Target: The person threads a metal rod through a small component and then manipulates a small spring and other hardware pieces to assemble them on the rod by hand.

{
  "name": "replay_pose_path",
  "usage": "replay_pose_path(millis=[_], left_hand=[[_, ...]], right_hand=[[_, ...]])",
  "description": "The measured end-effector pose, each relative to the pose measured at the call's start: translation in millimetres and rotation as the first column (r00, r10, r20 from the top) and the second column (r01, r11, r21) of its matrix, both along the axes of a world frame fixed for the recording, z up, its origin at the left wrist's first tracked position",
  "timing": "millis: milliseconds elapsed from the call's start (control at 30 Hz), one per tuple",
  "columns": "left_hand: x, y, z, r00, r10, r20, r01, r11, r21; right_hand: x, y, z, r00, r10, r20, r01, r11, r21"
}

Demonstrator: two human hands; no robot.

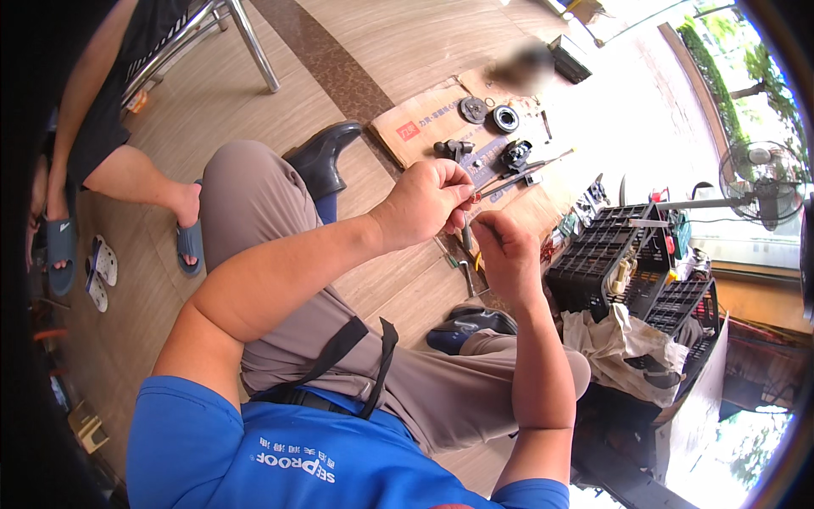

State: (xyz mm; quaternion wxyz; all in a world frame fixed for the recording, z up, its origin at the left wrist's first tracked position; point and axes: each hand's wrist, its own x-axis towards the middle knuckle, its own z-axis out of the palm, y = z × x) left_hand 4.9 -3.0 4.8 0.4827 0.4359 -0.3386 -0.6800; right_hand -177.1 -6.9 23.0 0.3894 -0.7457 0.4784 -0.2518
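My left hand [426, 206] is closed in a pinch, thumb against forefinger. At its fingertips is a small reddish part [476, 197], too small to name. Close by on the right, my right hand [509, 252] has its fingers curled in; whatever they may hold is hidden. Both hands are raised between my bent knees. Beyond them lies a flattened cardboard sheet [415, 136] bearing a dark disc [473, 109], a black ring-shaped part [505, 119], a black mechanical assembly [515, 156] and another black part [454, 150]. A long thin rod [551, 159] lies across the sheet.
To the right stand black plastic crates [585, 254] with a pale cloth [623, 339] over one, and a fan [761, 182] behind. Tools [465, 273] lie on the floor below my hands. At left, another person's sandalled foot [188, 242] is near a metal-legged chair [253, 47].
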Motion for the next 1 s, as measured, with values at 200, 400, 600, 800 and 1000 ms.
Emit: replay_pose_path(millis=[200,400,600,800,1000], left_hand=[[-1,0,-2,0.995,0.030,0.097,-0.027,0.999,-0.024],[-3,2,-1,0.984,0.012,0.179,0.000,0.998,-0.063],[-9,7,1,0.922,-0.020,0.386,0.084,0.985,-0.150],[-17,13,-10,0.879,-0.052,0.475,0.207,0.938,-0.279],[-19,14,-12,0.888,-0.095,0.450,0.223,0.944,-0.242]], right_hand=[[5,6,17,0.996,0.058,-0.071,-0.063,0.995,-0.074],[7,11,30,0.996,0.050,-0.074,-0.058,0.992,-0.110],[6,10,39,0.998,0.026,-0.062,-0.034,0.990,-0.137],[0,-1,35,0.995,-0.005,-0.099,-0.019,0.971,-0.236],[-7,-12,27,0.989,-0.104,-0.104,0.075,0.964,-0.256]])
